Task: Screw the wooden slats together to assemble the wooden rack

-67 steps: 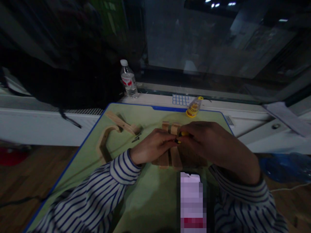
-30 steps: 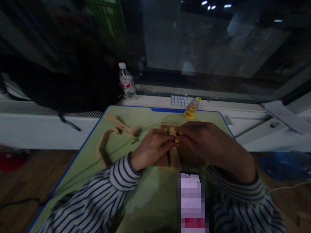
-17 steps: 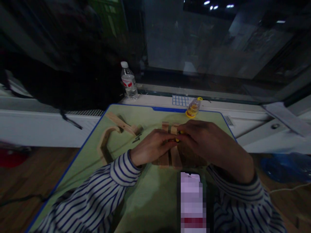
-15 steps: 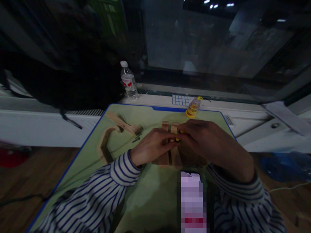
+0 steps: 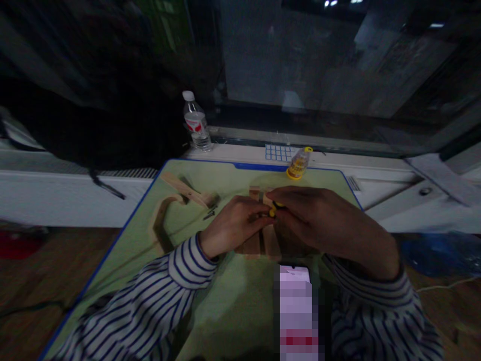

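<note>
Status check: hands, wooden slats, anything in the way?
Right hand pinching small yellow-and-black item; left hand close against it, hold unclear. Wooden slats beneath, partly hidden by hands. Phone on near side, clear of both hands.

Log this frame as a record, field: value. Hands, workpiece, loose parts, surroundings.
right hand: pinching a small yellow-and-black tool, exact type unclear
left hand: fingertips at the tool, grip unclear
beneath hands: two wooden strips, side by side, gap between
loose parts: screws, curved wooden piece, straight wooden piece
near side: smartphone, screen pixelated
table far edge: yellow-capped bottle
windowsill: water bottle
</note>
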`<state>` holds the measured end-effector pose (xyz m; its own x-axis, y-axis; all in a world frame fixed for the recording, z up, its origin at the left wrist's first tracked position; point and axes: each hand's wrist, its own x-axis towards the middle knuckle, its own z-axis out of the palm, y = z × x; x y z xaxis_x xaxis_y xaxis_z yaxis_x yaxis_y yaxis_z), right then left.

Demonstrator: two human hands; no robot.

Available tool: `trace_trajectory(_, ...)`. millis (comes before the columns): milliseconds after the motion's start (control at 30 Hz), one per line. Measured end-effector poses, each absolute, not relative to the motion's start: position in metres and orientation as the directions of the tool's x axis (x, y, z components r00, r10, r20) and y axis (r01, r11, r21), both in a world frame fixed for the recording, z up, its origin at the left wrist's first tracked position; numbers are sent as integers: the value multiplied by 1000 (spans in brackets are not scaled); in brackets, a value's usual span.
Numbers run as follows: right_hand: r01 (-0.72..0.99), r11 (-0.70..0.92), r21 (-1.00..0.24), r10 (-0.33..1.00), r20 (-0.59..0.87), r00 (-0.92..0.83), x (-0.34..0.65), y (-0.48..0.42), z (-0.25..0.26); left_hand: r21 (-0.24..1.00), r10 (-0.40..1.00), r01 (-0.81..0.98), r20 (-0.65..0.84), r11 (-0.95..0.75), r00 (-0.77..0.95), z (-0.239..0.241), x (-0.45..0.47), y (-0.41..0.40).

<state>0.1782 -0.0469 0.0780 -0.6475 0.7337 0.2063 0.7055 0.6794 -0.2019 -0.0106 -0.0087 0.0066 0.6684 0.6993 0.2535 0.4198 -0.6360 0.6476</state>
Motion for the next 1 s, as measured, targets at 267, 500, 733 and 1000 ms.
trace_trajectory(267, 696, 694, -185, 720, 213, -661, 178, -47, 78, 652, 690, 388, 296, -651, 661, 1, -11, -8)
trace_trajectory(500, 766, 618, -177, 786, 154, -599, 176, -45, 80, 611, 624, 355, 304, -707, 720, -2, -11, -5)
trace_trajectory(733, 786, 585, -201, 811, 139, -568, 179, -48, 79, 579, 682, 442, 296, -685, 668, 8, -21, -14)
trace_trajectory(1000, 636, 689, -346, 722, 250, -645, 179, -44, 64, 472, 491, 220, 590, -854, 641, -8, -38, -54)
